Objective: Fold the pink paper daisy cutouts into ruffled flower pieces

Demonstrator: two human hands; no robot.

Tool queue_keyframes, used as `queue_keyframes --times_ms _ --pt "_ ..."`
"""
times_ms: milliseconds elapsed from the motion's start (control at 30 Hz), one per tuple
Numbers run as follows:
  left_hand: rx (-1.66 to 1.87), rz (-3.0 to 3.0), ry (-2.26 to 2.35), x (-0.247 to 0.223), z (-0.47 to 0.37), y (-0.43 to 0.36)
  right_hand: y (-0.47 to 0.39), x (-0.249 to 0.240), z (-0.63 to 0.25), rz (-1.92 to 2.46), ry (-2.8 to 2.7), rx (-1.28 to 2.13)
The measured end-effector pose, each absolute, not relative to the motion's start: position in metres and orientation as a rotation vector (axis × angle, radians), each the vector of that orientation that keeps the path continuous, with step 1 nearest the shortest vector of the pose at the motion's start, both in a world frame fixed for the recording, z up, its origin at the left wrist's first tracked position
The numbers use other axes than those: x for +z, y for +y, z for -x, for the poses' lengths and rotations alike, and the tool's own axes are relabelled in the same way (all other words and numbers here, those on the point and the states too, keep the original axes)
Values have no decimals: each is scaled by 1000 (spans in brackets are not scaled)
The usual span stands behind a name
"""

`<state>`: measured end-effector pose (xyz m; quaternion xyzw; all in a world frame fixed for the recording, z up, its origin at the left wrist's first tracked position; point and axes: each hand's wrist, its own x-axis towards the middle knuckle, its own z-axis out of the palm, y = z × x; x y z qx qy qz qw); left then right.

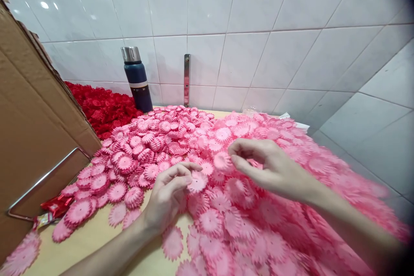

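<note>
Pink flower-shaped discs with scalloped edges and small centre holes lie in a large heap [181, 131] across the table. Low over the heap, my left hand [168, 194] pinches one pale pink petal disc [197, 182] between thumb and fingertips. To the right and slightly farther away, my right hand [265, 164] has its thumb and forefinger curled together, with another pink petal disc [221, 161] at their tips. The remaining right fingers are mostly hidden behind the forefinger. The two hands are apart, palms facing inward.
A cardboard box [39, 108] stands at the left, beside a bent metal rod [45, 177] and red wrappers [56, 205]. Red petal pieces [100, 108] are heaped behind it. A dark blue bottle [137, 79] stands near the tiled wall [252, 4], which carries a metal bracket [186, 79].
</note>
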<state>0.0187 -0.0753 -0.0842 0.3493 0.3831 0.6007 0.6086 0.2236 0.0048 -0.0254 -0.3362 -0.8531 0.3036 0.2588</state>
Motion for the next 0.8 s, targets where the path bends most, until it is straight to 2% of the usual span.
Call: queue_keyframes --times_ms 167,500,800 --pt "1427 -846 963 -89 -17 -73 13 -22 -237 980 -2148 884" --pt "1378 -1353 1080 -80 -20 -78 -15 -19 -214 795 -2455 932" --pt "1289 -1287 1024 -79 -24 -80 -27 -22 -205 760 -2526 992"
